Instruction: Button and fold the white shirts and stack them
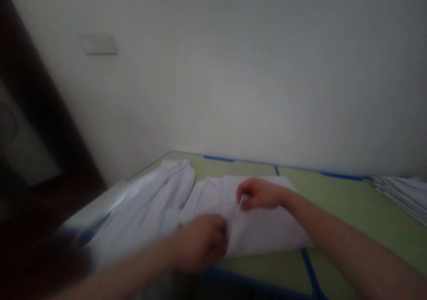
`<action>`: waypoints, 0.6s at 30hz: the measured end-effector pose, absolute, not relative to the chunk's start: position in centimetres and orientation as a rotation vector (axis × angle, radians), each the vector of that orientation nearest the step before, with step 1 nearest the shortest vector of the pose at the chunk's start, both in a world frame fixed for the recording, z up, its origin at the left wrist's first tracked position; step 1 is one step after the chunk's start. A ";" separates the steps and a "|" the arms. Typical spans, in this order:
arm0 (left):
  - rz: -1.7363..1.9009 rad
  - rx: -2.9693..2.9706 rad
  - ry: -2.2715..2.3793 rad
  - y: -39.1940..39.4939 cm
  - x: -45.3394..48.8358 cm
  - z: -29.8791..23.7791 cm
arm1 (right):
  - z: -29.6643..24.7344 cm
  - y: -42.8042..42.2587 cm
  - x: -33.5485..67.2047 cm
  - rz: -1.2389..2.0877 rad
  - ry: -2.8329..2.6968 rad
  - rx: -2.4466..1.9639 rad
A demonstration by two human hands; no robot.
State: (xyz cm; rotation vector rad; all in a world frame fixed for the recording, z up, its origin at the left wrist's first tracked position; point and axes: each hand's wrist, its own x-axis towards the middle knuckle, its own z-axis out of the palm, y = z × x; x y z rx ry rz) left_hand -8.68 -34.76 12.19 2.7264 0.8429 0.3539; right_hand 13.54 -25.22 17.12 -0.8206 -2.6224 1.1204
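A white garment (263,229) lies spread on a green table (347,206), with one part trailing toward the left edge. My right hand (258,194) rests on its middle, fingers pinched on a fold of the cloth. My left hand (202,242) is closer to me, curled into a fist and gripping the cloth near its front edge. The picture is blurred, so the details of the fabric do not show.
Blue tape lines (308,264) cross the table and run along its far edge. A stack of folded white cloth (400,193) sits at the right edge. A pale wall stands behind the table, with a dark door frame (40,108) to the left.
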 end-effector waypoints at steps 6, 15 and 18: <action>0.263 2.802 0.785 -35.4 -9.6 12.2 | 17.3 -23.9 13.4 1.207 -2.588 -0.765; 0.282 2.565 1.056 -35.7 -10.4 11.7 | 12.0 -24.3 10.1 0.397 -2.587 -1.110; 0.288 2.415 1.204 -35.5 -10.6 11.8 | 11.5 -25.2 10.5 0.144 -2.577 -1.122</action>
